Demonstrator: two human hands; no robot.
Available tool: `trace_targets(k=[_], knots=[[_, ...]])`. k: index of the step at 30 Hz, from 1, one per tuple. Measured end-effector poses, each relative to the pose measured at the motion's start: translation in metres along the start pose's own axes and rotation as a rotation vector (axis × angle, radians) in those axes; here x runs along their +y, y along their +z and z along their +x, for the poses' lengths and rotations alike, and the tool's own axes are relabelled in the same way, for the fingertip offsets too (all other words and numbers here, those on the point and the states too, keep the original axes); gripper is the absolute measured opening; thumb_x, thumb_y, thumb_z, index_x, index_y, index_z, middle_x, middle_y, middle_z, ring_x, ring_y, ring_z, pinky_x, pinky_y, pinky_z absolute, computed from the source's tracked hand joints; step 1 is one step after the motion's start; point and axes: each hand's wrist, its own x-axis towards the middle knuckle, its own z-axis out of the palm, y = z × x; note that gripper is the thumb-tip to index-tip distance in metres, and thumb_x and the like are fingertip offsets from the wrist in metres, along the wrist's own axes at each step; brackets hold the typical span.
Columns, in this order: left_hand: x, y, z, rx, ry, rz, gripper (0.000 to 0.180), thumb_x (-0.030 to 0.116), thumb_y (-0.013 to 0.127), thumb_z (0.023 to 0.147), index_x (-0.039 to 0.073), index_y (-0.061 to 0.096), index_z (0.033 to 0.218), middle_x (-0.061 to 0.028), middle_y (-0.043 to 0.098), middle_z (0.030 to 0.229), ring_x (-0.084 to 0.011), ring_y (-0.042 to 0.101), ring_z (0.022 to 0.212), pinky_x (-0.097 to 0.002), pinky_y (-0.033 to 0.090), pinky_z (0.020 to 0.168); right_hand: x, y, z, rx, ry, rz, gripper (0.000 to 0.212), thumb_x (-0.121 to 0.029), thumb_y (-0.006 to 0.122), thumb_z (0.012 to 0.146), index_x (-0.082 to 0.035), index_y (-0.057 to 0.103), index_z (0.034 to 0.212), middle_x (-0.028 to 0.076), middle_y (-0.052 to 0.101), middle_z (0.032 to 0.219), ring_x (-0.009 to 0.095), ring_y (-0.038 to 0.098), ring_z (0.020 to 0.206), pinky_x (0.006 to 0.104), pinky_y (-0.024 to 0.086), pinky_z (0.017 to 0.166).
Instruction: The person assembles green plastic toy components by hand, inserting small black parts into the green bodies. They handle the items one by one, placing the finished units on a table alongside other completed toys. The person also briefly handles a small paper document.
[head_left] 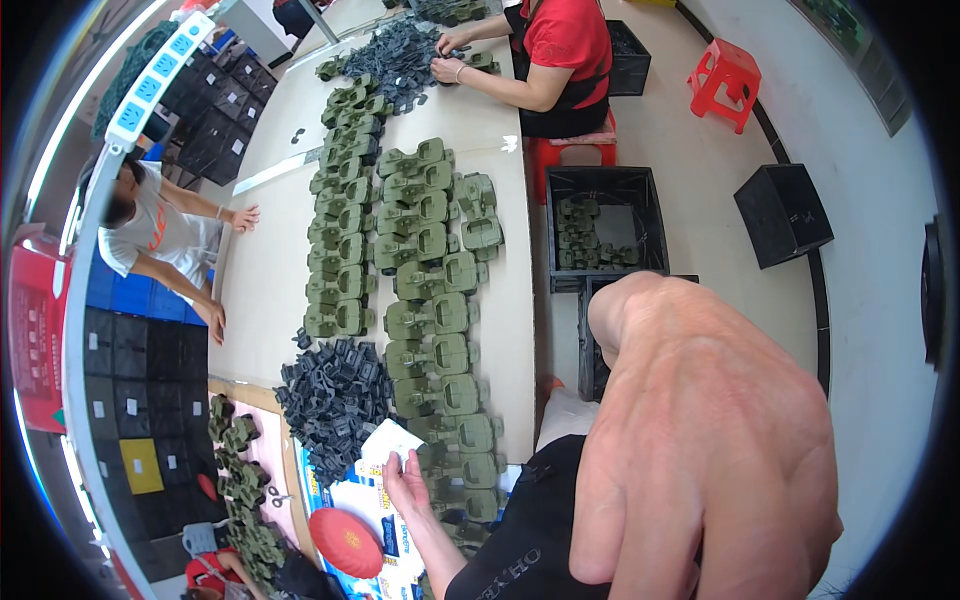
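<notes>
My left hand (408, 486) is low in the middle of the view, at the table's near end. Its fingers are closed on the edge of a small white sheet (388, 441), perhaps paper or tissue. That sheet overlaps a heap of dark grey plastic parts (338, 400) and lies close to a row of olive-green toy vehicle bodies (440, 355). Large and very close, my right hand (710, 440) fills the lower right with its back showing. Its fingers point downward and their ends are mostly cut off or hidden, so whether it holds anything cannot be seen.
A red round dish (346, 542) lies near my left forearm. Across the long table (270, 240), a person leans with hands on its edge. At the far end, another person handles dark parts. Black crates (607, 172) and a red stool (725, 82) stand on the right-hand floor.
</notes>
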Motion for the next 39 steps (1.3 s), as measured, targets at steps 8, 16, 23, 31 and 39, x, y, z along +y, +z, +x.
trace_targets(k=[8,16,23,31,39], knots=[[0.000,0.012,-0.015,0.031,0.052,-0.022,0.023,0.000,0.056,0.082,0.001,0.050,0.104,-0.0094,0.057,0.096,-0.0197,0.059,0.086,-0.0359,0.054,0.079,0.003,-0.003,0.005,-0.035,-0.038,0.065,0.034,-0.027,0.049,0.092,0.002,0.064,0.083,0.020,0.059,0.100,0.023,0.055,0.072,0.0323,0.043,0.060],[0.047,0.068,-0.049,-0.074,0.149,-0.045,0.029,0.002,0.055,0.083,0.001,0.046,0.110,-0.0098,0.056,0.104,-0.0244,0.057,0.097,-0.0409,0.049,0.086,0.073,-0.019,-0.036,0.196,0.055,-0.037,0.028,-0.028,0.065,0.081,0.000,0.066,0.084,0.014,0.062,0.089,0.021,0.056,0.067,0.0316,0.047,0.058],[0.115,0.144,-0.079,-0.237,0.459,-0.042,0.029,0.011,0.054,0.087,0.003,0.050,0.115,-0.0082,0.059,0.109,-0.0185,0.058,0.099,-0.0347,0.048,0.085,0.196,0.017,-0.097,0.780,0.672,-0.666,0.052,-0.023,0.074,0.069,-0.002,0.053,0.112,0.007,0.053,0.111,0.016,0.050,0.091,0.0262,0.039,0.074],[0.117,0.140,-0.094,-0.151,0.636,-0.015,0.021,0.009,0.057,0.086,0.000,0.055,0.105,-0.0084,0.062,0.100,-0.0164,0.061,0.090,-0.0301,0.053,0.075,0.247,0.042,-0.062,0.786,0.882,-0.630,0.062,-0.022,0.075,0.068,-0.002,0.046,0.118,0.010,0.057,0.105,0.018,0.054,0.091,0.0290,0.040,0.075],[0.125,0.122,-0.103,-0.111,0.669,0.179,0.022,0.009,0.062,0.083,0.002,0.055,0.103,-0.0038,0.062,0.094,-0.0079,0.058,0.084,-0.0226,0.049,0.071,0.267,0.045,-0.065,0.758,0.923,-0.482,0.014,-0.011,0.065,0.081,0.002,0.063,0.086,-0.002,0.059,0.068,0.002,0.047,0.060,0.0184,0.038,0.053]])
